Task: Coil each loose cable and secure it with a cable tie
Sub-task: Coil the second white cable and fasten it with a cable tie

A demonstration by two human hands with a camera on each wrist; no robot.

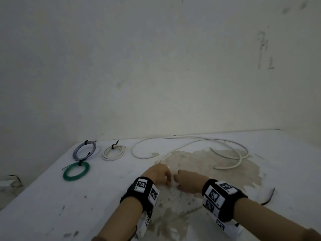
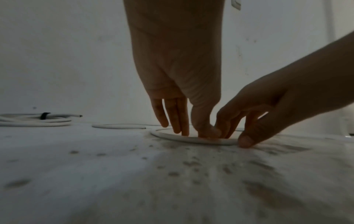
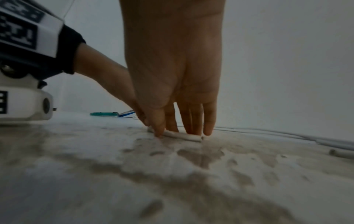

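A long loose white cable [image 1: 189, 140] sprawls over the back of the white table [image 1: 52, 206], and one end of it runs to my hands at the middle. My left hand [image 2: 193, 133] points straight down, its fingertips and thumb tip resting on the far side of the curved cable end [image 2: 191, 139]. My right hand [image 3: 178, 133] pinches that cable end [image 3: 188, 137], thumb in front and fingers behind. The head view shows both hands, left hand [image 1: 165, 178] and right hand [image 1: 178, 181], close together on the stained patch. A black cable tie [image 1: 268, 197] lies to the right.
Three tied coils lie at the back left: a purple-grey coil [image 1: 84, 150], a white coil [image 1: 113, 152] and a green coil [image 1: 76, 171]. A wall [image 1: 156, 66] stands right behind the table. The table's left edge runs diagonally at the lower left.
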